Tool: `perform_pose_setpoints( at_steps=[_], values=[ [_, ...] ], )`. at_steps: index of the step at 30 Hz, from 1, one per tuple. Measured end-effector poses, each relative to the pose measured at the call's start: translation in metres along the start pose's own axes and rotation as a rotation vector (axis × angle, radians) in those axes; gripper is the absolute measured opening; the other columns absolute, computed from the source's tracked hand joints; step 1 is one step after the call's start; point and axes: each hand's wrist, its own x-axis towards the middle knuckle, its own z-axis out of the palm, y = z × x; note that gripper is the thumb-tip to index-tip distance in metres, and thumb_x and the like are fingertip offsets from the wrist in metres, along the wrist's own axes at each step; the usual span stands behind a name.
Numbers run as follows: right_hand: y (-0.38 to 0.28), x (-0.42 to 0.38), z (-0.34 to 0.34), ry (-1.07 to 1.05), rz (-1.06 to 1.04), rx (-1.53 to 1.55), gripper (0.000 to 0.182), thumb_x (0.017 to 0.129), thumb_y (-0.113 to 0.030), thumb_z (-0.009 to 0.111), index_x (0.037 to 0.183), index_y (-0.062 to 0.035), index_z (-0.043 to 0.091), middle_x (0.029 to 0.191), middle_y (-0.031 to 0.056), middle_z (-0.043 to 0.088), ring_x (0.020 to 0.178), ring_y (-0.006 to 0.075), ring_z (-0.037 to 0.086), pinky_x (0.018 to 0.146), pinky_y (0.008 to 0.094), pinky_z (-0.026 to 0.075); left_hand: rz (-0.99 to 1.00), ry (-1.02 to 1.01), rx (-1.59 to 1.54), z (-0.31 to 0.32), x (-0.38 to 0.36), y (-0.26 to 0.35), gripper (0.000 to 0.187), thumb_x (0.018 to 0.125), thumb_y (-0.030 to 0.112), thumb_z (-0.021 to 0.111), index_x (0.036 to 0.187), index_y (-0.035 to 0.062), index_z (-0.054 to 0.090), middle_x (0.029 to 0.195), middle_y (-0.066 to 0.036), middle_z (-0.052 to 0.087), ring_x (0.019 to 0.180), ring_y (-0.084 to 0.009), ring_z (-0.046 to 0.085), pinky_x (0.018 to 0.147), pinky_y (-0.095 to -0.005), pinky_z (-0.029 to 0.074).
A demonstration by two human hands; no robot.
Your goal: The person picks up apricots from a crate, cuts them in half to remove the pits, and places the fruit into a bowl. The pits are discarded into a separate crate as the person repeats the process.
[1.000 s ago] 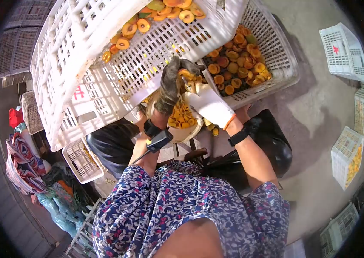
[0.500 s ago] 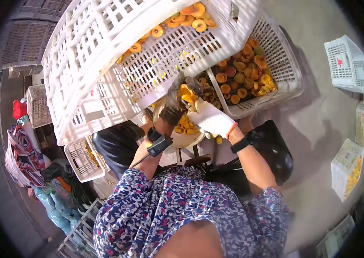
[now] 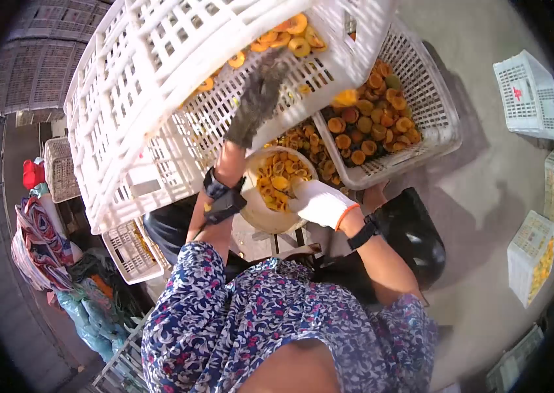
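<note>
My left hand [image 3: 257, 98], in a dark grey glove, is raised and blurred against the lattice wall of a big tilted white crate [image 3: 146, 98] that holds halved orange fruit [image 3: 290, 36]. Its fingers are spread and hold nothing. My right hand [image 3: 319, 204], in a white glove, rests at the near rim of a cream bowl [image 3: 254, 213] full of fruit pieces, curled around what looks like a small knife. A yellow fruit half [image 3: 346, 98] is in the air over a white basket [image 3: 431, 131] of halved fruit.
White crates stand on the concrete floor at the right [image 3: 529, 85] [image 3: 529, 255]. A black bag [image 3: 414, 229] lies by my right arm. A small white crate [image 3: 129, 252], a woven basket [image 3: 59, 169] and bundled cloth [image 3: 41, 239] crowd the left.
My left hand left the fruit it held with the right hand and swung up to the tilted crate. My right hand dropped to the bowl. A fruit half now flies over the basket.
</note>
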Motion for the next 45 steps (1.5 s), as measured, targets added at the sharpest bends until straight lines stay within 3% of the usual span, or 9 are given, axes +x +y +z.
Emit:
perform_pose_setpoints(
  at_steps=[1, 4, 16, 22, 24, 28, 30, 34, 45],
  values=[
    [-0.004, -0.002, -0.003, 0.033, 0.03, -0.012, 0.036, 0.082, -0.029, 0.05, 0.089, 0.0059, 0.058, 0.08, 0.0265, 0.062, 0.079, 0.04, 0.061, 0.069, 0.0457, 0.049, -0.616, 0.105, -0.152, 0.017, -0.066, -0.116, 0.036, 0.093, 0.021, 0.05, 0.124, 0.0027, 0.051, 0.117, -0.017, 0.059, 0.105, -0.0249, 0.058, 0.089, -0.0347, 0.047],
    [-0.013, -0.006, -0.006, 0.102, 0.064, -0.029, 0.034, 0.083, -0.027, 0.049, 0.089, 0.0053, 0.058, 0.077, 0.0263, 0.062, 0.076, 0.0399, 0.062, 0.067, 0.0461, 0.049, -0.363, 0.027, 0.681, -0.026, -0.013, -0.09, 0.035, 0.086, 0.015, 0.053, 0.119, 0.005, 0.054, 0.118, -0.02, 0.057, 0.102, -0.0354, 0.058, 0.085, -0.0433, 0.047],
    [0.026, 0.012, 0.036, 0.082, 0.133, -0.31, 0.03, 0.087, -0.021, 0.044, 0.086, -0.0011, 0.067, 0.084, 0.0206, 0.066, 0.079, 0.0335, 0.064, 0.07, 0.0418, 0.05, -0.158, -0.145, 0.899, -0.042, -0.002, -0.091, 0.027, 0.078, 0.025, 0.062, 0.102, 0.0114, 0.061, 0.089, -0.016, 0.06, 0.084, -0.0377, 0.057, 0.074, -0.0472, 0.046],
    [0.04, 0.033, 0.04, 0.363, -0.189, -0.11, 0.028, 0.084, -0.023, 0.049, 0.082, -0.0017, 0.067, 0.079, 0.023, 0.063, 0.08, 0.0401, 0.062, 0.067, 0.0426, 0.05, -0.414, -0.211, 0.689, -0.036, -0.042, -0.086, 0.039, 0.077, 0.02, 0.068, 0.112, 0.0093, 0.056, 0.101, -0.017, 0.062, 0.093, -0.0359, 0.059, 0.077, -0.044, 0.048],
    [0.052, 0.022, 0.035, -0.093, 0.24, -0.45, 0.023, 0.083, -0.023, 0.052, 0.085, -0.0078, 0.069, 0.09, 0.0177, 0.067, 0.082, 0.0342, 0.065, 0.07, 0.0423, 0.051, -0.401, -0.222, 0.676, -0.04, -0.056, -0.086, 0.043, 0.079, 0.022, 0.067, 0.118, 0.0091, 0.054, 0.102, -0.017, 0.064, 0.091, -0.0284, 0.063, 0.076, -0.0383, 0.05],
    [0.039, 0.018, 0.031, 0.016, 0.186, -0.373, 0.022, 0.082, -0.019, 0.053, 0.091, -0.0061, 0.068, 0.092, 0.0194, 0.067, 0.084, 0.032, 0.066, 0.07, 0.0429, 0.052, -0.866, -0.254, -0.1, -0.039, -0.064, -0.041, 0.042, 0.085, 0.021, 0.063, 0.122, 0.0033, 0.052, 0.103, -0.009, 0.063, 0.089, -0.0142, 0.061, 0.069, -0.0302, 0.052],
    [0.035, 0.03, 0.028, 0.09, -0.268, -0.545, 0.026, 0.083, -0.021, 0.051, 0.088, 0.0008, 0.064, 0.091, 0.0256, 0.063, 0.084, 0.0395, 0.062, 0.073, 0.0437, 0.05, -0.853, 0.022, -0.805, -0.031, -0.083, -0.025, 0.038, 0.089, 0.02, 0.059, 0.12, 0.0007, 0.052, 0.107, -0.008, 0.06, 0.091, -0.0164, 0.06, 0.07, -0.0325, 0.055],
    [-0.012, 0.02, -0.021, 0.483, 0.146, 0.273, 0.037, 0.085, -0.028, 0.052, 0.098, 0.0059, 0.053, 0.088, 0.0315, 0.059, 0.086, 0.0463, 0.057, 0.073, 0.0466, 0.048, -1.016, 0.084, -0.865, -0.025, -0.075, 0.044, 0.038, 0.091, 0.021, 0.059, 0.121, -0.0006, 0.051, 0.103, -0.009, 0.061, 0.084, -0.0173, 0.064, 0.065, -0.0317, 0.058],
    [-0.01, 0.023, -0.028, 0.695, 0.18, 0.187, 0.032, 0.084, -0.022, 0.055, 0.1, 0.0046, 0.049, 0.087, 0.0298, 0.058, 0.087, 0.0468, 0.055, 0.07, 0.0481, 0.046, -0.808, 0.026, -0.56, 0.007, -0.071, 0.072, 0.05, 0.09, 0.018, 0.058, 0.132, -0.0036, 0.041, 0.114, -0.01, 0.058, 0.096, -0.014, 0.058, 0.083, -0.0268, 0.05]
  ],
)
